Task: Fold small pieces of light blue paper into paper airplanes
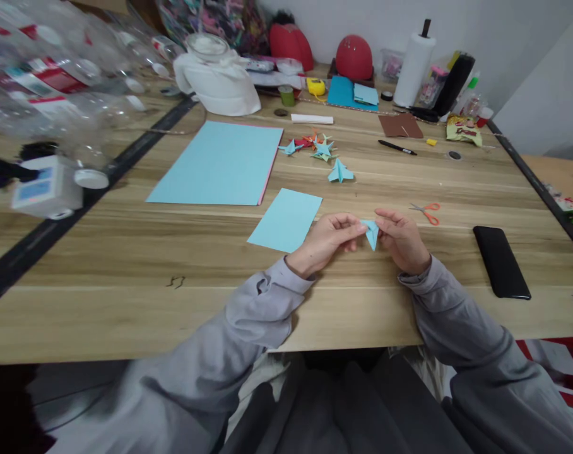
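Observation:
Between my two hands is a small folded piece of light blue paper, its point hanging downward. My left hand pinches its left side with thumb and fingers. My right hand grips its right side. Just left of my left hand a light blue sheet lies flat, one corner close to my wrist. Farther back sits a folded light blue paper figure, near a small group of colored folded paper figures. A large light blue stack of paper lies at the left, pink showing along its right edge.
Orange-handled scissors lie right of my right hand, with a black phone beyond them. A pen and brown paper lie farther back. Plastic bottles crowd the left; a paper roll stands at the back.

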### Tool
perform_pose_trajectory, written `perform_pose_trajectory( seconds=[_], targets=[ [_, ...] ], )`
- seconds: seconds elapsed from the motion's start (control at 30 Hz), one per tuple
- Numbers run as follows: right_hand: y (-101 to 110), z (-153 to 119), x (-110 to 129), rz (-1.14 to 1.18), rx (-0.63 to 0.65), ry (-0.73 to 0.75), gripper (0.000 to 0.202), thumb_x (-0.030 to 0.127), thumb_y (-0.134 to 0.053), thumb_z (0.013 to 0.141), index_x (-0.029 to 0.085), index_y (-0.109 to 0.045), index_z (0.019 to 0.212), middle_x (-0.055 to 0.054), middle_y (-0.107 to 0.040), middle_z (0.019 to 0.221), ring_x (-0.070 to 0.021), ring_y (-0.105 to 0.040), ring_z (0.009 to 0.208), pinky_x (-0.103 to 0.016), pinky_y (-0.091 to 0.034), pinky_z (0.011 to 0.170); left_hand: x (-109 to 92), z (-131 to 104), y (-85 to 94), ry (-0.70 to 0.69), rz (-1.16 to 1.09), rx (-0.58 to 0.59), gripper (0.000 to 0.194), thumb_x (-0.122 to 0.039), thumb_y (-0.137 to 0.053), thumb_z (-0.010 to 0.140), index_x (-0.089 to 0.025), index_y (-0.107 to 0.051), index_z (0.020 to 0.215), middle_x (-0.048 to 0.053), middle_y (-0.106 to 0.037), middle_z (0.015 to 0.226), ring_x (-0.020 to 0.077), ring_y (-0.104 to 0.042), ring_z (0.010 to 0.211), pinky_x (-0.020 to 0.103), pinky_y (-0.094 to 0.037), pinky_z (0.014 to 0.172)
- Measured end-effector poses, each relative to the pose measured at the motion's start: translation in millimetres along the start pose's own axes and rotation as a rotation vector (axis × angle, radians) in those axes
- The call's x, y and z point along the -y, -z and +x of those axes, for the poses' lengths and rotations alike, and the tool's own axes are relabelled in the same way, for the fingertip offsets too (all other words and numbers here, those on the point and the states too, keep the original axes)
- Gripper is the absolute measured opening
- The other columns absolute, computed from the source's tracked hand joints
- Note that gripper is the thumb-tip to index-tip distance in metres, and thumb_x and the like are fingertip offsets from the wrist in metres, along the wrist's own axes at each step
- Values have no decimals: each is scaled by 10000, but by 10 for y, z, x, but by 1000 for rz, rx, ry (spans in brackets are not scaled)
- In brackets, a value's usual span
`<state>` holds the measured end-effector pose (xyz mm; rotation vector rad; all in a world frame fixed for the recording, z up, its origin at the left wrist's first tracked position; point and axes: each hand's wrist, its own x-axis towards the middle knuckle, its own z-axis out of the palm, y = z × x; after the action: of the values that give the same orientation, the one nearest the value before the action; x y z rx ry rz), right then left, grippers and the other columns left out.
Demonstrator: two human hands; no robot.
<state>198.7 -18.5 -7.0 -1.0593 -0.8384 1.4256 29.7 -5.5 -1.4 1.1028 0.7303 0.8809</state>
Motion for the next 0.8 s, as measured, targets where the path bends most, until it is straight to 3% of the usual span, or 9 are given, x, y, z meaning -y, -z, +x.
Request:
perform_pose_trajectory(
  seconds=[0.13, 0.2, 0.3, 0.4, 0.47, 0.53, 0.6, 0.67, 0.8],
  targets=[
    [5, 11, -49, -36, -24, -17, 525, 434, -911, 494, 195, -670, 894, 40, -665, 642, -106, -568, 555, -255, -435, 549, 65, -14, -45, 22, 180, 57, 366, -408, -799, 686, -156, -559, 800, 15, -654, 598, 120, -584, 493, 231, -439, 483],
    [0, 6, -60, -70, -65, 30, 494, 465, -895, 525, 186, -668, 863, 41, -656, 633, -96, -563, 561, -246, -438, 560, 86, -31, -48, -44, 351, -17, 238, -355, -692, 776, -168, -550, 813, 16, -639, 610, 132, -582, 511, 250, -443, 506],
    [-17, -4, -68, -99, -54, 21, 494, 498, -887, 528, 187, -661, 837, 35, -665, 645, -90, -573, 570, -237, -447, 572, 101, -64, -23, -330, 837, -232, 91, -240, -588, 807, -183, -541, 753, 52, -637, 700, 186, -615, 662, 313, -476, 637],
    [-35, -7, -84, -130, 3, -22, 525, 502, -891, 511, 194, -651, 861, 26, -681, 663, -102, -586, 571, -245, -456, 567, 128, -85, 12, -598, 1134, -168, 75, -180, -535, 800, -169, -580, 859, 147, -690, 974, 275, -639, 948, 408, -491, 838],
    [-45, -7, -100, -141, 29, -19, 526, 490, -887, 530, 192, -643, 888, 29, -671, 652, -108, -590, 583, -248, -461, 575, 165, -84, 33, -672, 1189, -129, 118, -182, -496, 837, -156, -577, 920, 183, -678, 1082, 285, -628, 1024, 414, -488, 886],
    [-51, -11, -115, -149, 52, -9, 515, 481, -873, 562, 191, -635, 914, 32, -665, 652, -107, -587, 589, -249, -461, 582, 209, -74, 51, -670, 1197, -98, 133, -179, -488, 845, -163, -567, 950, 173, -675, 1097, 268, -638, 1010, 374, -499, 834],
    [-57, -23, -129, -155, 87, 6, 503, 457, -869, 580, 193, -629, 934, 42, -652, 651, -103, -579, 591, -251, -462, 591, 250, -65, 65, -635, 1205, -124, 124, -185, -490, 845, -174, -561, 946, 129, -685, 965, 240, -652, 878, 336, -489, 724],
    [-60, -37, -145, -156, 131, 30, 495, 411, -875, 586, 198, -623, 955, 55, -635, 661, -99, -575, 602, -255, -469, 610, 279, -60, 72, -622, 1240, -146, 61, -215, -483, 860, -192, -539, 850, 90, -664, 822, 215, -632, 744, 311, -451, 638],
    [-50, -46, -179, -166, 186, 83, 530, 318, -887, 568, 214, -597, 999, 63, -623, 704, -106, -596, 648, -269, -483, 658, 305, -54, 73, -638, 1274, -182, 137, -226, -443, 882, -212, -489, 754, 67, -631, 742, 195, -605, 670, 291, -397, 577]
  ],
)
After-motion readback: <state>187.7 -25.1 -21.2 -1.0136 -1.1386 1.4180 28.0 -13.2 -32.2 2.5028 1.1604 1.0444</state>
